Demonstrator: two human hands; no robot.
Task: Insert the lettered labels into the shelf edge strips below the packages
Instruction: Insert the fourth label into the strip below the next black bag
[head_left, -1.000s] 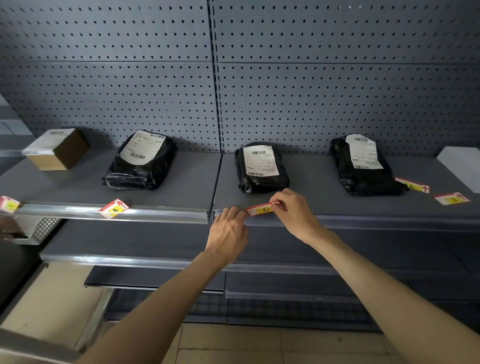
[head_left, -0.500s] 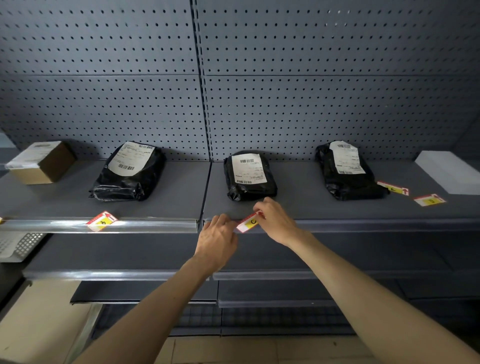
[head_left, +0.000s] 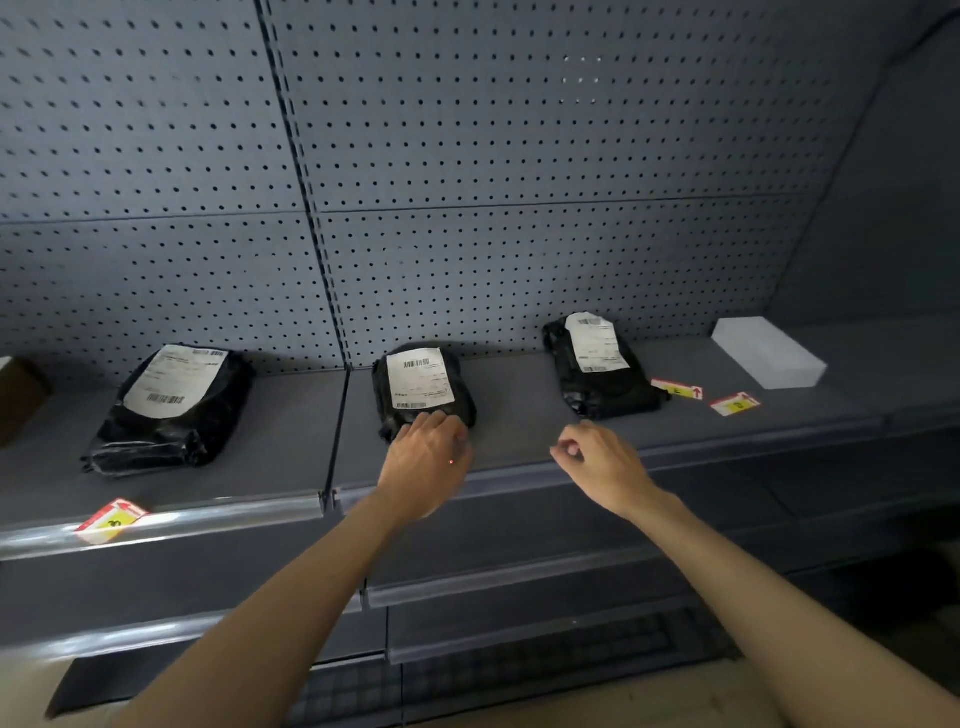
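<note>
Head view: right hand (head_left: 602, 465) has left the strip (label gone), left hand (head_left: 428, 457) covering.

- Left hand (head_left: 428, 457) is flat over the shelf's front edge, fingertips touching the middle black package (head_left: 418, 387).
- Right hand (head_left: 602, 467) hovers loosely curled just above the edge strip (head_left: 701, 449); can't spot anything in it.
- One label (head_left: 111, 519) sits crooked on the left strip (head_left: 208, 514), below the left package (head_left: 171, 405).
- Two more labels (head_left: 678, 388) (head_left: 735, 404) are lying loose on the shelf (head_left: 519, 410), right of the right-hand package (head_left: 597, 364), near a white box (head_left: 769, 353).
</note>
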